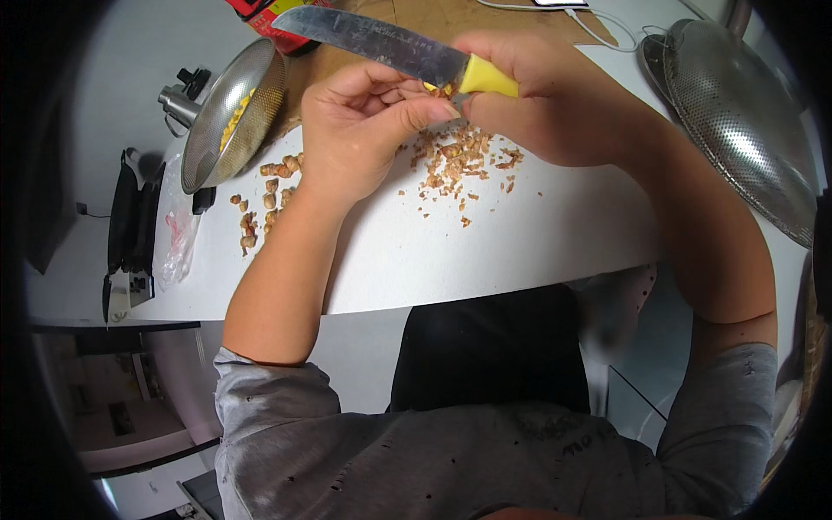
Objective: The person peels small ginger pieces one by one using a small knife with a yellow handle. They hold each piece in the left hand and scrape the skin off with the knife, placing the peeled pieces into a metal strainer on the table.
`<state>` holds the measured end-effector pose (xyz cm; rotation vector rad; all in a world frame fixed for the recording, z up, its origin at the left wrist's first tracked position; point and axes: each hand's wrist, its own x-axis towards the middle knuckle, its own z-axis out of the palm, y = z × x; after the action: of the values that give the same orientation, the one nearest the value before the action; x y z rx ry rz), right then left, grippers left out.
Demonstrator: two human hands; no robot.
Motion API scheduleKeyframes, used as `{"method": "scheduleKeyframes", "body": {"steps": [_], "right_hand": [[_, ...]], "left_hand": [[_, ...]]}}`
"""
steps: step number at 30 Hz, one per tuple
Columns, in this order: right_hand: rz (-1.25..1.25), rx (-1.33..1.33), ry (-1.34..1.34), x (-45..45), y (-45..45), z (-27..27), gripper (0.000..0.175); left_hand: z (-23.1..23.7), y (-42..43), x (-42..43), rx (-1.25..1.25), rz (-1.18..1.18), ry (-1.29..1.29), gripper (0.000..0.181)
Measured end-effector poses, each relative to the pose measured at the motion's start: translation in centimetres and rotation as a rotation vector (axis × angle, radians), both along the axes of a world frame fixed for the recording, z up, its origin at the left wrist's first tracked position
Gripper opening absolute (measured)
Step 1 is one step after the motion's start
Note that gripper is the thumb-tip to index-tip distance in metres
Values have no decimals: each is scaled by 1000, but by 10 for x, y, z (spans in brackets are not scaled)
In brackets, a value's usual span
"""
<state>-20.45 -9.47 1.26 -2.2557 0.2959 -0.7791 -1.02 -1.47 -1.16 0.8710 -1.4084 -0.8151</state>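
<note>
My right hand [539, 97] grips the yellow handle of a kitchen knife [390, 49], its broad blade pointing to the upper left. Between the fingers of my left hand [370, 117] is a small, partly peeled root piece [439, 88], yellow where the skin is off. The blade's heel is close to that piece; whether it touches cannot be told. Brown peel scraps [455, 162] are strewn on the white table [520, 227] under my hands. Several unpeeled knobbly roots [270, 188], resembling turmeric, lie left of my left forearm, which partly hides them.
Yellow pieces sit in a tilted perforated metal strainer [260, 130] at left. Beside it are a clear plastic bag [175, 247] and a black object [133, 221]. A large perforated metal bowl [741, 110] stands at right. At the back lie brown cardboard [416, 26], a red container [279, 29] and a white cable [611, 39].
</note>
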Motion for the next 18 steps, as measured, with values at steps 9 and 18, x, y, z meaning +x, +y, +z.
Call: {"method": "scheduleKeyframes", "body": {"steps": [9, 18], "right_hand": [[33, -88, -14, 2, -3, -6, 13], [28, 192, 103, -2, 1, 4, 25]], "left_hand": [[1, -1, -2, -18, -11, -6, 24], [4, 2, 2, -14, -9, -46, 29]]}}
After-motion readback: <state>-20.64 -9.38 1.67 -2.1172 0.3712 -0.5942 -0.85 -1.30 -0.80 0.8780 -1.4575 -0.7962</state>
